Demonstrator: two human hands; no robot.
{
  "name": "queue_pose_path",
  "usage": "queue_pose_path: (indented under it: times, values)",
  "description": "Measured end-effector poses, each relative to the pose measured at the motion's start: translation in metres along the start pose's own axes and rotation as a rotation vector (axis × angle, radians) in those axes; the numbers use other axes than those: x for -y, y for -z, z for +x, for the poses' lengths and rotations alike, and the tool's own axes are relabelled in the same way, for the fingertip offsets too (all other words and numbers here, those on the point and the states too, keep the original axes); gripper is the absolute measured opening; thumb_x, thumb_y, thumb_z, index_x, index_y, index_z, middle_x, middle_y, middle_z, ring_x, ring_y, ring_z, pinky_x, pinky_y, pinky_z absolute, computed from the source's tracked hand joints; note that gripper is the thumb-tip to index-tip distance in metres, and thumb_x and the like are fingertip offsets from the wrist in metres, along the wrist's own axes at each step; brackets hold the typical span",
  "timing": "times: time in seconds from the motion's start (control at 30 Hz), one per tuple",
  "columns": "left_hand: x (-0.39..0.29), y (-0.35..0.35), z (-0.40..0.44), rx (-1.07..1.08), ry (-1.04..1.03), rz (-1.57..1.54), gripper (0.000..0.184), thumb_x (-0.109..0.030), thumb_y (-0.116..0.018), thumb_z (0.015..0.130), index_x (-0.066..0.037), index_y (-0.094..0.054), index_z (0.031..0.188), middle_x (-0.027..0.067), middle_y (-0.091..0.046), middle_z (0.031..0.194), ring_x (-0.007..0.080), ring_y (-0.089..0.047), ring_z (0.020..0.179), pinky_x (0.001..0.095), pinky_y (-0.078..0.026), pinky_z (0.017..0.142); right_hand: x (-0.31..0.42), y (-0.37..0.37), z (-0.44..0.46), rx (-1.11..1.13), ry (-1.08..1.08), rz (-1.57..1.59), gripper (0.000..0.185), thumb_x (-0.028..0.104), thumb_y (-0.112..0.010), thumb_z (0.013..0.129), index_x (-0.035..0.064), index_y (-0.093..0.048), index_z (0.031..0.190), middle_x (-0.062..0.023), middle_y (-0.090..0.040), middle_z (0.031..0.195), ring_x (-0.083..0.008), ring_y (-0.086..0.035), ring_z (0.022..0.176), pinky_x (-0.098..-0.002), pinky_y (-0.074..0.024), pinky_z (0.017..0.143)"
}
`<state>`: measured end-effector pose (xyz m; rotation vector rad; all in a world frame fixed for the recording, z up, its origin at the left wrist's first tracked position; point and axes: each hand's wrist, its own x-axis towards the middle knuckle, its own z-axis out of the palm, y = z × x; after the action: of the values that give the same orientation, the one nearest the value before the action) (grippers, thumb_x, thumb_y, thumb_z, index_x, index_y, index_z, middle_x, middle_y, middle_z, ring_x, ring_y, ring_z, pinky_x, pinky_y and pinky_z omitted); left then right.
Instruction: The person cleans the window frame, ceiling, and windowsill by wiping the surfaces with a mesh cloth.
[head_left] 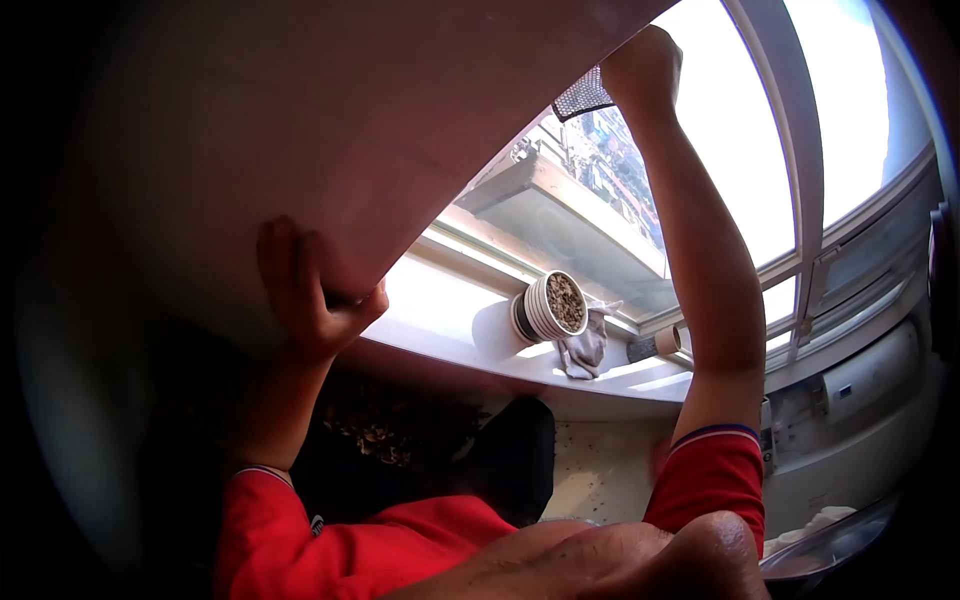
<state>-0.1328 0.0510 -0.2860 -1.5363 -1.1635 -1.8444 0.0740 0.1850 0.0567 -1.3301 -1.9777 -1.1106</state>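
A large, dark, flat panel (330,130) fills the upper left of the head view. My left hand (305,295) is at its lower edge, fingers against the panel's face and thumb reaching round the edge. High up by the bright window, my right hand (645,70) is closed at the end of a raised arm. Out of its left side sticks a mesh piece with a dark border (583,97); the rest is hidden by the hand and the panel. A white ribbed pot of brown granules (562,303) stands on the sill below, between my arms.
On the white windowsill (430,310) lie a crumpled grey cloth (585,350) and a grey and white cylinder (655,345). Window frame bars (790,120) rise at the right. A white box-like unit (870,375) is at far right, and brown dried matter (400,420) lies low in shadow.
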Motion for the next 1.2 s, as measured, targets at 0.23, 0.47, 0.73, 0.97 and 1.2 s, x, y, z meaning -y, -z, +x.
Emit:
queue_pose_path:
  times: [0.23, 0.47, 0.73, 0.97, 1.2]
  values:
    - [-0.001, -0.003, -0.001, -0.029, 0.005, 0.01, 0.086, -0.034, -0.074, 0.079, 0.006, -0.043, 0.149, 0.0342, -0.038, 0.155, 0.0528, -0.041, 0.141, 0.0621, -0.039, 0.114, -0.017, 0.017, 0.062, -0.113, -0.155, 0.206, 0.043, 0.028, -0.064, 0.097, -0.0003, -0.067, 0.064, -0.0134, -0.064, 0.057, -0.0281, -0.066, 0.05, -0.0403, -0.0475, 0.049]
    - [0.001, -0.002, -0.004, -0.017, 0.012, 0.024, 0.086, -0.033, -0.074, 0.08, 0.006, -0.042, 0.15, 0.0334, -0.036, 0.157, 0.0516, -0.039, 0.144, 0.0616, -0.038, 0.115, -0.006, 0.0, -0.009, -0.09, -0.043, 0.074, 0.038, 0.046, -0.065, 0.094, 0.0113, -0.078, 0.088, -0.0136, -0.074, 0.084, -0.0337, -0.07, 0.07, -0.0463, -0.0565, 0.07]
    - [-0.005, 0.001, -0.002, 0.0, 0.052, 0.019, 0.089, -0.033, -0.076, 0.078, 0.002, -0.04, 0.152, 0.0319, -0.036, 0.158, 0.052, -0.038, 0.144, 0.0612, -0.036, 0.116, -0.066, 0.004, 0.083, -0.054, 0.289, -0.334, 0.032, 0.014, -0.063, 0.094, 0.001, -0.068, 0.066, -0.0105, -0.064, 0.054, -0.0199, -0.065, 0.048, -0.0357, -0.049, 0.047]
    - [-0.002, -0.001, -0.007, -0.003, 0.051, 0.009, 0.09, -0.032, -0.077, 0.077, 0.002, -0.041, 0.152, 0.0315, -0.036, 0.157, 0.0516, -0.038, 0.144, 0.0617, -0.036, 0.116, 0.012, 0.005, -0.003, 0.084, -0.135, 0.209, 0.051, 0.053, -0.063, 0.093, 0.0068, -0.077, 0.076, -0.0141, -0.072, 0.075, -0.0329, -0.07, 0.073, -0.0462, -0.055, 0.074]
    - [-0.001, -0.002, -0.009, -0.005, 0.046, -0.02, 0.089, -0.032, -0.074, 0.077, 0.005, -0.042, 0.151, 0.032, -0.037, 0.157, 0.0512, -0.036, 0.145, 0.0624, -0.035, 0.117, -0.012, 0.024, 0.058, 0.013, -0.192, 0.385, 0.035, 0.014, -0.063, 0.095, -0.0037, -0.069, 0.065, -0.0132, -0.066, 0.055, -0.0219, -0.064, 0.044, -0.0347, -0.0509, 0.047]
